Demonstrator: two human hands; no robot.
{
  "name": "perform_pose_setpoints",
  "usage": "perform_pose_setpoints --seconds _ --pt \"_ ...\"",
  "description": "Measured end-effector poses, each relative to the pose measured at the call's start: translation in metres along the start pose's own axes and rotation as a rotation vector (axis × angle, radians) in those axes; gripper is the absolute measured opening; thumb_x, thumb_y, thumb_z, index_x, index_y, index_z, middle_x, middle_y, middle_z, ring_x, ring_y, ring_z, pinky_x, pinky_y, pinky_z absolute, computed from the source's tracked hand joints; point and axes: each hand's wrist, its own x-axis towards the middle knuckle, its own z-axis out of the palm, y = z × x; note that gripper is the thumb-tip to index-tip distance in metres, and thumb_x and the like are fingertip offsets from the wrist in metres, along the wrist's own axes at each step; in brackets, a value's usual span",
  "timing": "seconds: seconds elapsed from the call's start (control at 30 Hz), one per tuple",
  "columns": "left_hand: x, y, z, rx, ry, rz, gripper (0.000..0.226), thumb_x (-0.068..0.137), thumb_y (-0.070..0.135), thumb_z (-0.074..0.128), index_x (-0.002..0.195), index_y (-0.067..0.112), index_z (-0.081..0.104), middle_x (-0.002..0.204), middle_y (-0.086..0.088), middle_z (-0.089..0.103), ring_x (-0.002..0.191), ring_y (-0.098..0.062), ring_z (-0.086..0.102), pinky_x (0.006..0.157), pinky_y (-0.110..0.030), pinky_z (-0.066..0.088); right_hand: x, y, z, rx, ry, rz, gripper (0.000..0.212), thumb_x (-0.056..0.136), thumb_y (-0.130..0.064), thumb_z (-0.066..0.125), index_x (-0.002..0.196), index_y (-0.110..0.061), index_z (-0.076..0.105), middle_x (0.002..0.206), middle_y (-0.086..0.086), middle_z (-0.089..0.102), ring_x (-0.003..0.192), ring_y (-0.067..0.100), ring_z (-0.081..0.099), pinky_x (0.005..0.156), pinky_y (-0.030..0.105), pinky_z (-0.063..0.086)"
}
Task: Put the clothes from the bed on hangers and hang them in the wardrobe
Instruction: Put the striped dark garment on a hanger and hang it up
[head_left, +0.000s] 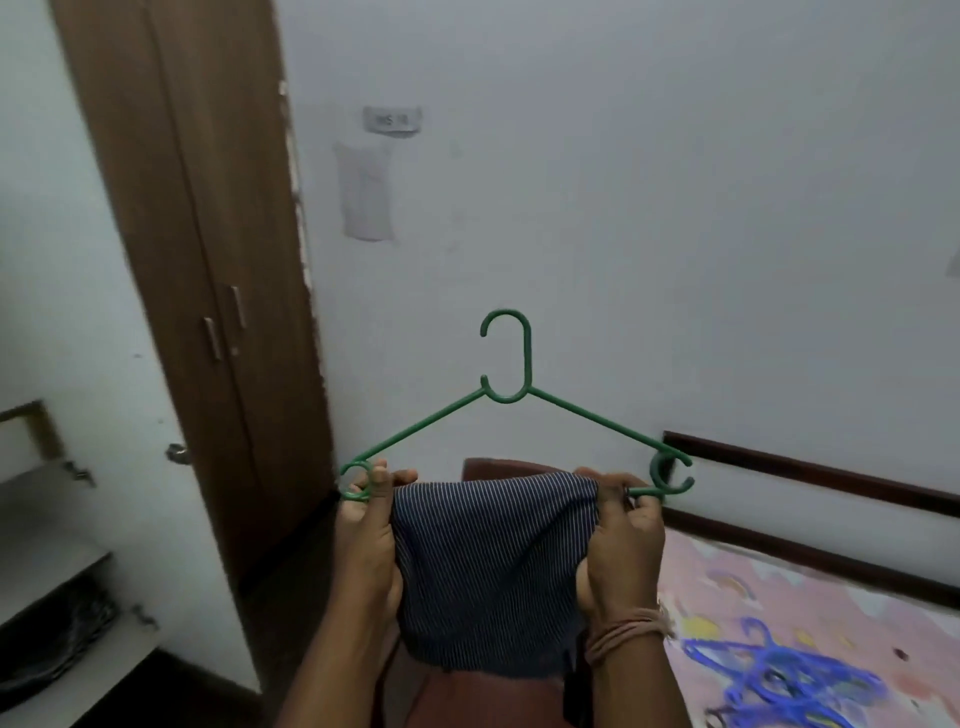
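Hanger: green plastic hanger (508, 395) held upright in front of the wall, hook uppermost, its bottom bar hidden under cloth.
Garment: navy pinstriped garment (491, 566) draped over the bottom bar, hanging between the two hands.
Left hand: left hand (366, 525) pinches the cloth and bar beside the hanger's left end loop, fingers curled.
Right hand: right hand (621, 530) pinches the cloth and bar just inside the right end hook; a thread band (623, 636) circles the wrist.
Wardrobe: brown wardrobe (208, 260) at left, both doors closed.
Bed: pink patterned sheet (779, 582) at lower right, bearing a pile of blue hangers (779, 675).
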Motion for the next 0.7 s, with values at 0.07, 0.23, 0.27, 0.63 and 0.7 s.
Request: perform_pose_setpoints --seconds 0.07,0.23,0.27,0.63,0.7 --pt "0.012 0.029 -0.018 0.007 0.036 0.073 0.026 0.084 0.032 0.071 0.104 0.017 0.063 0.09 -0.005 0.071 0.084 -0.019 0.066 0.081 -0.036 0.056 -0.005 0.005 0.03 0.026 -0.046 -0.003 0.021 0.089 -0.033 0.074 0.101 -0.026 0.058 0.105 0.017 0.071 0.099 0.031 0.068 0.1 0.055 0.051" --pt "0.04 0.097 -0.076 0.081 0.058 0.158 0.04 0.081 0.025 0.071 0.119 0.015 0.059 0.096 -0.008 0.075 0.094 -0.027 0.069 0.093 -0.046 0.054 -0.031 0.0 0.116 -0.04 -0.136 -0.023 0.096 0.09 -0.011 0.071 0.157 -0.02 0.002 0.12 0.01 0.068 0.113 0.024 0.062 0.11 0.043 0.042" --pt "0.045 0.109 -0.085 0.099 0.069 0.176 0.043 0.081 0.025 0.071 0.122 0.014 0.059 0.097 -0.008 0.075 0.098 -0.03 0.069 0.097 -0.048 0.053 -0.037 -0.001 0.133 -0.036 -0.172 -0.026 0.105 0.091 -0.009 0.07 0.158 -0.025 -0.009 0.117 0.004 0.069 0.114 0.019 0.061 0.11 0.04 0.04" --pt "0.11 0.255 -0.224 0.207 0.357 0.45 0.062 0.081 0.016 0.08 0.133 0.042 0.06 0.125 -0.003 0.07 0.109 -0.025 0.071 0.088 -0.043 0.06 -0.121 0.032 0.349 0.095 -0.495 0.001 0.078 0.09 -0.01 0.071 0.143 -0.043 0.023 0.127 0.018 0.063 0.117 0.027 0.063 0.102 0.04 0.046" --pt "0.117 0.283 -0.245 0.232 0.38 0.472 0.066 0.083 0.021 0.078 0.139 0.047 0.054 0.13 -0.007 0.068 0.111 -0.026 0.071 0.095 -0.052 0.057 -0.139 0.04 0.384 0.128 -0.531 -0.003 0.077 0.091 -0.007 0.069 0.145 -0.036 0.023 0.121 0.017 0.065 0.111 0.024 0.064 0.094 0.032 0.048"
